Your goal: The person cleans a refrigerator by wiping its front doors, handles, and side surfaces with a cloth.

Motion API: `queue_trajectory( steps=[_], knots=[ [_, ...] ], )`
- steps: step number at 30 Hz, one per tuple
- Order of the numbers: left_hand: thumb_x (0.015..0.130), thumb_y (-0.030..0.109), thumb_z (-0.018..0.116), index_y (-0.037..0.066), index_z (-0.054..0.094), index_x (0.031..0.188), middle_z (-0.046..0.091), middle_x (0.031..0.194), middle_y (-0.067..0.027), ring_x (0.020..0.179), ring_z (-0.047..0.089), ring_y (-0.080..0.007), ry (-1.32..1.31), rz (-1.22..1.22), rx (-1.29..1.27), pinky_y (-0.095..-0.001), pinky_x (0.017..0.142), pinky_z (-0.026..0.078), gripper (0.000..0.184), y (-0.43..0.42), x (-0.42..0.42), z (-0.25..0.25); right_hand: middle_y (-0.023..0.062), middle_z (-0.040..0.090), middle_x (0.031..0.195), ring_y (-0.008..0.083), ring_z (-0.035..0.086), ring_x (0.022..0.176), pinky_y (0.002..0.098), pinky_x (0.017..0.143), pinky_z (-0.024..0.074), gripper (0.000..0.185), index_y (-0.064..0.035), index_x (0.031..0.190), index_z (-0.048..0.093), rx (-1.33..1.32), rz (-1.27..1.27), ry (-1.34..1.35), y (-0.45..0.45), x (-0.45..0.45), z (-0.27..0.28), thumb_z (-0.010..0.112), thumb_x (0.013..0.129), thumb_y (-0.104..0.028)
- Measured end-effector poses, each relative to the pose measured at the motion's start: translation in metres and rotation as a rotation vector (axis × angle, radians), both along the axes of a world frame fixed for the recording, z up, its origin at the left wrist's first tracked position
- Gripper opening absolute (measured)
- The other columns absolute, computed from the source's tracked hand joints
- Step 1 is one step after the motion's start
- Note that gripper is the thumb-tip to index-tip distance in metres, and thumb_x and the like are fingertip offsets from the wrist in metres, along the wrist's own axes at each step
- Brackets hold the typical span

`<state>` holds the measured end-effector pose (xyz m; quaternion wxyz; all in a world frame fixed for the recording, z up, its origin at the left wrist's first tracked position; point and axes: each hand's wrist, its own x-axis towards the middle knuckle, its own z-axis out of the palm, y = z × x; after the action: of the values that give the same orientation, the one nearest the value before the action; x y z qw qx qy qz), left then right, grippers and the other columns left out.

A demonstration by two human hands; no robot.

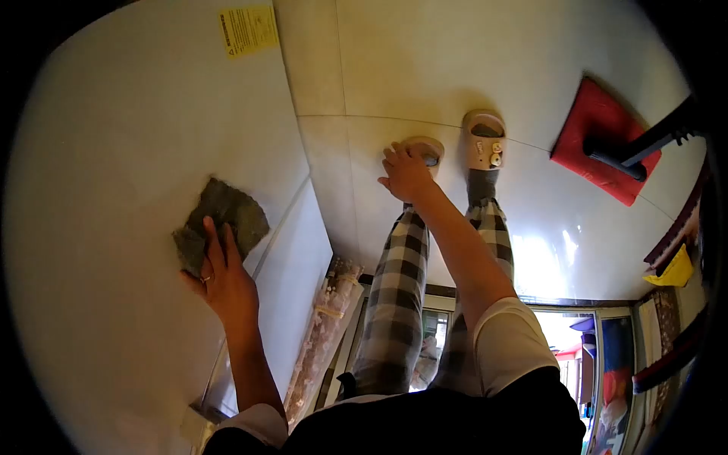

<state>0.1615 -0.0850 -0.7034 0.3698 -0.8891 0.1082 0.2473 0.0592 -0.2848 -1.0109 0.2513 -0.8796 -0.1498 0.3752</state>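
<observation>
My left hand (226, 280) lies over a dark grey-green cloth (235, 216), pressing it against a large smooth white panel (114, 189). The cloth is crumpled, and its edges stick out beyond my fingers. A ring shows on one finger of this hand. My right hand (407, 173) is held out in front of my body with its fingers slightly apart and nothing in it. From this view it overlaps one beige slipper (426, 144) on my foot, well above the floor.
A yellow label (249, 31) is stuck on the panel's upper part. On the tiled floor (394, 68) stands the other slipper (485, 142). To the right, a red pad (599, 136) lies under a black stand (644, 144). Behind me are a patterned bundle (326, 311) and a glass door (613, 371).
</observation>
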Motion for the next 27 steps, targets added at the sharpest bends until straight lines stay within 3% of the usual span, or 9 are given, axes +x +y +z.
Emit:
queue_trajectory(
  steps=[6,9,13,15,17,21,22,25,27],
  knots=[
    [0.083,-0.003,0.047,0.017,0.047,0.136,0.030,0.151,0.0008,0.128,0.045,-0.0226,-0.009,-0.038,0.043,-0.0618,0.106,0.007,0.057,0.001,-0.001,-0.002,0.0081,0.044,0.138,0.0242,0.029,0.136,0.0482,0.110,0.0201,0.062,-0.0047,0.122,0.060,-0.111,0.410,0.198,0.014,0.018,-0.033,0.040,0.091,-0.055],
    [0.082,-0.002,0.047,0.019,0.048,0.135,0.033,0.150,0.0008,0.126,0.047,-0.0216,-0.018,-0.070,0.059,-0.0596,0.107,0.007,0.057,0.002,-0.002,-0.003,0.0040,0.040,0.142,0.0236,0.028,0.137,0.0474,0.112,0.0183,0.062,-0.0070,0.122,0.060,-0.065,0.391,0.135,0.002,0.013,-0.056,0.042,0.089,-0.057],
    [0.081,-0.002,0.048,0.020,0.050,0.133,0.034,0.150,0.0010,0.124,0.049,-0.0207,-0.017,-0.063,0.051,-0.0566,0.107,0.005,0.056,0.007,-0.002,-0.004,-0.0003,0.035,0.146,0.0225,0.025,0.138,0.0470,0.113,0.0158,0.057,-0.0124,0.123,0.061,-0.004,0.427,0.161,-0.047,0.065,-0.044,0.044,0.089,-0.054],
    [0.081,-0.002,0.049,0.020,0.050,0.133,0.034,0.150,0.0011,0.123,0.050,-0.0206,-0.030,-0.077,0.018,-0.0559,0.107,0.005,0.057,0.009,-0.001,-0.003,-0.0022,0.031,0.149,0.0220,0.023,0.139,0.0476,0.114,0.0121,0.052,-0.0185,0.129,0.056,-0.046,0.327,-0.030,-0.079,0.080,-0.054,0.046,0.089,-0.051],
    [0.080,-0.001,0.049,0.020,0.050,0.133,0.034,0.150,0.0009,0.120,0.052,-0.0202,-0.019,-0.094,0.031,-0.0557,0.107,0.004,0.057,0.007,-0.001,-0.004,-0.0013,0.029,0.150,0.0218,0.020,0.141,0.0492,0.114,0.0120,0.053,-0.0212,0.134,0.050,-0.255,0.262,-0.187,-0.111,0.094,-0.065,0.046,0.090,-0.050],
    [0.081,-0.001,0.049,0.020,0.048,0.134,0.033,0.150,0.0004,0.118,0.053,-0.0202,-0.030,-0.104,0.030,-0.0580,0.107,0.004,0.057,0.010,0.000,-0.006,0.0038,0.033,0.149,0.0278,0.024,0.139,0.0532,0.111,0.0184,0.047,-0.0158,0.131,0.051,-0.480,-0.108,-0.373,-0.185,0.115,-0.064,0.047,0.092,-0.042],
    [0.081,-0.001,0.049,0.021,0.047,0.135,0.033,0.151,0.0001,0.119,0.053,-0.0208,-0.020,-0.077,0.029,-0.0593,0.106,0.004,0.058,0.010,-0.002,-0.005,0.0065,0.035,0.147,0.0292,0.030,0.135,0.0503,0.109,0.0242,0.046,-0.0147,0.129,0.053,-0.536,-0.248,-0.539,-0.197,0.119,-0.064,0.047,0.093,-0.041],
    [0.082,0.000,0.048,0.021,0.046,0.136,0.032,0.151,-0.0005,0.119,0.053,-0.0225,-0.030,-0.072,0.003,-0.0623,0.105,0.004,0.058,0.010,-0.004,-0.004,0.0078,0.039,0.145,0.0299,0.036,0.130,0.0467,0.106,0.0283,0.045,-0.0144,0.128,0.054,-0.424,-0.398,-0.639,-0.210,0.132,-0.067,0.047,0.093,-0.041],
    [0.082,0.000,0.048,0.021,0.045,0.137,0.031,0.151,-0.0007,0.119,0.053,-0.0237,-0.058,-0.093,-0.024,-0.0639,0.104,0.003,0.058,0.014,-0.008,-0.003,0.0071,0.038,0.145,0.0290,0.036,0.129,0.0458,0.106,0.0279,0.043,-0.0156,0.129,0.054,-0.416,-0.318,-0.632,-0.189,0.145,-0.060,0.050,0.092,-0.037]
  ],
)
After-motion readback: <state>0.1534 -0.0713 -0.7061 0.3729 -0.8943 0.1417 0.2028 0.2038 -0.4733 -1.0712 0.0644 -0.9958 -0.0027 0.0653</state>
